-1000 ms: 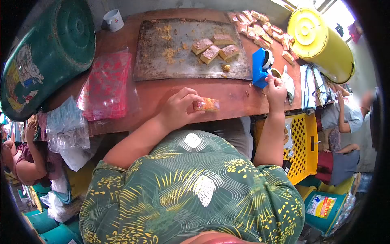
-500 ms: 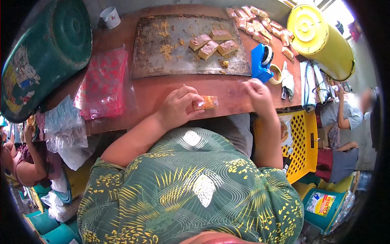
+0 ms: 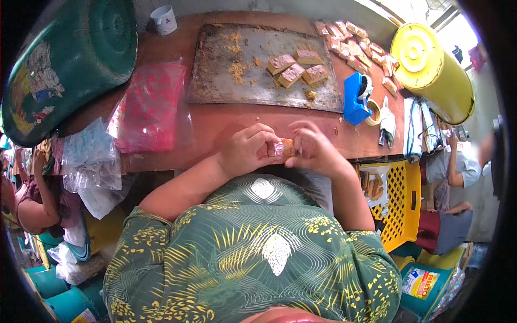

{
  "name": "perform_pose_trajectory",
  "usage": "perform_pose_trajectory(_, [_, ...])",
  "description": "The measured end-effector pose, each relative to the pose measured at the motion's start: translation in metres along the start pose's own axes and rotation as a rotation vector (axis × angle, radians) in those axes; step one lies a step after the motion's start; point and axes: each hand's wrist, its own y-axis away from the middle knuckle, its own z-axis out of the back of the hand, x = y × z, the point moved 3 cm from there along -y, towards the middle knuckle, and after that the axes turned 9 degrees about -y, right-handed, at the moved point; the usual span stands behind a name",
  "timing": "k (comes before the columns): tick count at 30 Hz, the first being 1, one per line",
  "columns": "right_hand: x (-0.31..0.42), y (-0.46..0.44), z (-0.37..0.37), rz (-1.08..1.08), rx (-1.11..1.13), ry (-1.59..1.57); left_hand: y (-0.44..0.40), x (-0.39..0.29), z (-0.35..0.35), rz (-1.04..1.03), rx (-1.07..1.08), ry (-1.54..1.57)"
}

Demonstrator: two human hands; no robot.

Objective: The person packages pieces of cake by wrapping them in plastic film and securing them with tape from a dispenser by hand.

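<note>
1. From my remote seat I see a reddish-brown table (image 3: 210, 123) against a grey wall (image 3: 377, 24), with a bright window (image 3: 460, 29) at the far right.
2. One metal tray (image 3: 231, 92) bears four unwrapped bars (image 3: 291, 75) and scattered crumbs (image 3: 236, 71).
3. I count one blue tape dispenser (image 3: 354, 105), one tape roll (image 3: 374, 114) and one mug (image 3: 163, 20); the heaped bars (image 3: 355, 49) are too jumbled to number.
4. One wrapped bar (image 3: 284, 147) sits between both hands at the table's near edge: the left hand (image 3: 249, 148) pinches one end; the right hand (image 3: 318, 151) curves round the other, too blurred for me to tell its grip.
</note>
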Motion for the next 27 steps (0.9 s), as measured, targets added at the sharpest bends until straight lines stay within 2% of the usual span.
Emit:
perform_pose_trajectory(1, [0.011,-0.005,-0.007,0.06,0.043,0.037,0.0,0.0,0.002,-0.002,0.004,0.023])
perform_pose_trajectory(3, [0.016,-0.01,-0.001,-0.13,0.166,0.277,-0.005,0.0,0.01,-0.01,0.013,0.069])
perform_pose_trajectory(5, [0.018,-0.011,0.042,-0.015,0.03,0.211,-0.012,0.007,0.041,-0.02,0.009,-0.088])
perform_pose_trajectory(6, [0.017,-0.011,0.072,0.04,-0.117,0.219,-0.013,0.017,0.063,-0.018,0.005,-0.174])
perform_pose_trajectory(8, [0.026,-0.006,0.139,0.137,-0.628,0.418,-0.004,0.052,0.115,0.156,-0.106,-0.352])
perform_pose_trajectory(9, [0.034,-0.007,0.162,0.173,-0.816,0.507,0.006,0.07,0.141,0.271,-0.139,-0.45])
perform_pose_trajectory(10, [0.044,-0.01,0.175,0.205,-0.909,0.572,0.019,0.086,0.168,0.383,-0.17,-0.545])
perform_pose_trajectory(13, [0.061,-0.048,0.157,0.239,-0.649,0.673,0.072,0.139,0.21,0.513,-0.067,-0.772])
perform_pose_trajectory(14, [0.059,-0.065,0.14,0.149,-0.536,0.701,0.08,0.145,0.215,0.607,-0.026,-0.673])
perform_pose_trajectory(16, [0.029,-0.101,0.114,0.11,-0.302,0.708,0.088,0.15,0.216,0.773,0.068,-0.461])
perform_pose_trajectory(18, [-0.006,-0.124,0.094,0.019,-0.151,0.786,0.086,0.152,0.218,0.82,0.06,-0.373])
perform_pose_trajectory(20, [-0.044,-0.141,0.084,0.017,-0.094,0.96,0.085,0.146,0.218,0.805,0.068,-0.332])
perform_pose_trajectory(23, [-0.054,-0.154,0.072,-0.002,-0.012,1.042,0.085,0.142,0.223,0.706,0.092,-0.374])
perform_pose_trajectory(26, [-0.052,-0.157,0.068,-0.037,-0.015,1.086,0.096,0.151,0.222,0.683,0.079,-0.391])
perform_pose_trajectory(27, [-0.052,-0.158,0.071,-0.005,-0.07,0.984,0.097,0.152,0.222,0.689,0.056,-0.35])
